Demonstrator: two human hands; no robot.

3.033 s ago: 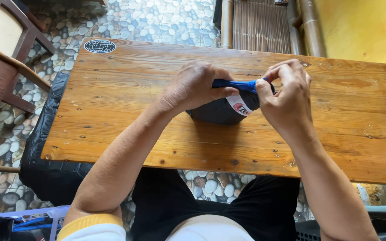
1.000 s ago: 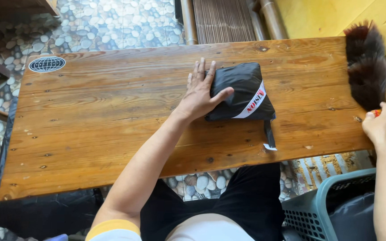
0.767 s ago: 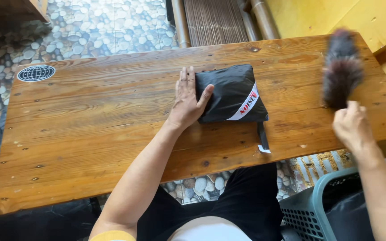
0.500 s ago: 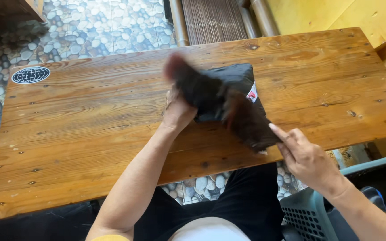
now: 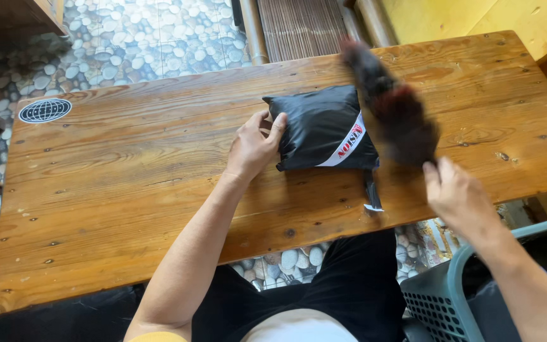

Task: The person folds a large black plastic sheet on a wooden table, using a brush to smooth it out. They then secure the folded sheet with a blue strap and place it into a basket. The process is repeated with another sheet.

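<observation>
Our left hand (image 5: 252, 144) lies open, fingers pressed on the black packet (image 5: 321, 128) at mid-table (image 5: 115, 190) to steady it. At three o'clock, our right hand (image 5: 456, 193) pinches a dark furry piece (image 5: 390, 104), blurred above it.

Your left hand (image 5: 252, 144) and right hand (image 5: 456, 196) are bare, without gloves, rings or watch. Both forearms are uncovered; a yellow sleeve edge shows at your left upper arm. You wear black trousers and a white top.
</observation>
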